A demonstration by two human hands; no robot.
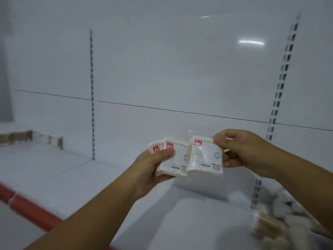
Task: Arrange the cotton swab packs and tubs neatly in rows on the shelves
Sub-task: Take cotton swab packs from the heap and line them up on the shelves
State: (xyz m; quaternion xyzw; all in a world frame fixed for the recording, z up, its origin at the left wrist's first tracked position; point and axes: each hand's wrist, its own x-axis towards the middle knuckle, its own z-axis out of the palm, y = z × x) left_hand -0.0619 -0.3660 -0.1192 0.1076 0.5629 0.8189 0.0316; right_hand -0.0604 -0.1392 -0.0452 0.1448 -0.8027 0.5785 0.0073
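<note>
Both my hands hold flat clear packs of cotton swabs with pink corner labels above a white shelf [75, 179]. My left hand [153, 170] grips a fanned pair of packs [177, 157], thumb on top. My right hand [241, 150] pinches the top right corner of a single pack [205, 156], which hangs upright beside the left ones and overlaps their edge. At the lower right lies a blurred pile of more swab packs [273, 222], partly hidden by my right forearm.
A row of small tubs [30, 138] stands at the far left against the white back panel. A slotted upright [92, 98] splits the bays; another [281, 82] is at the right. A clear divider [212, 194] crosses the shelf. A red edge strip [30, 210] runs along the front.
</note>
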